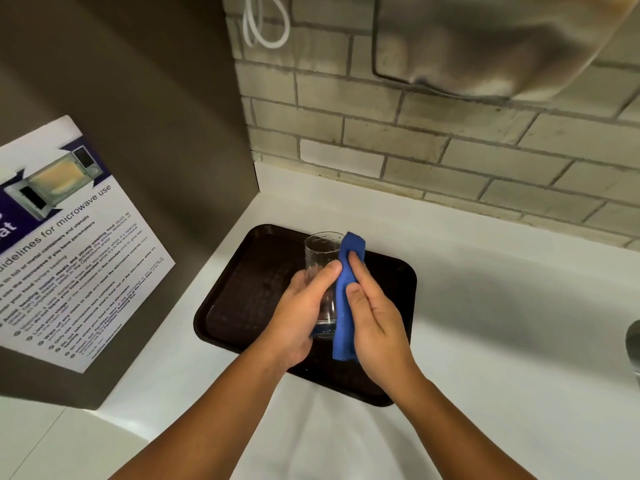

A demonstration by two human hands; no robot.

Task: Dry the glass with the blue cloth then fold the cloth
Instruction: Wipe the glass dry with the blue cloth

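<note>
A clear drinking glass (321,254) is held upright over a dark brown tray (242,292). My left hand (304,306) wraps around the glass from the left, thumb across its front. My right hand (375,317) presses the blue cloth (346,299) flat against the right side of the glass. The cloth runs from above the rim down past the base. The lower part of the glass is partly hidden by my fingers.
The tray lies on a white counter (502,323) in a corner. A grey brick wall (415,140) is behind it. A brown cabinet side with a microwave guidelines poster (69,244) stands to the left. A metal object (633,348) shows at the right edge.
</note>
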